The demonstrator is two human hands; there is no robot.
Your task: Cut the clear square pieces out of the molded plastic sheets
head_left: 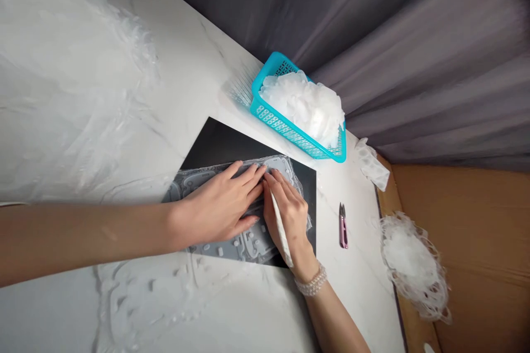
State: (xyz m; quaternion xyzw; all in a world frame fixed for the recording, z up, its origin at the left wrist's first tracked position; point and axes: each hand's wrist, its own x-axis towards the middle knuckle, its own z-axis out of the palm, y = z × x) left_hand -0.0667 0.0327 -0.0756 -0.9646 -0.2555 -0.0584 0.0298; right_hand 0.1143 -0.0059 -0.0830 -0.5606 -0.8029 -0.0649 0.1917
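Light: bright and soft, evenly spread over the marble tabletop (199, 66)
Shadows: faint, a pale grid beside the teal plastic basket (281, 129)
Glare: mild sheen — tabletop's left side washes out
Focus: crisp on the left hand (217, 204) and right hand (287, 215)
Edges: grey curtain (414, 49) bends and smears — worst top right

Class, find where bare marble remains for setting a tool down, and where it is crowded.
Bare marble lies between the black board and the pink snips, below the turquoise basket; another patch lies left of the basket, up to the clear film. It is crowded at the grey moulded sheet, under the left hand and right hand.
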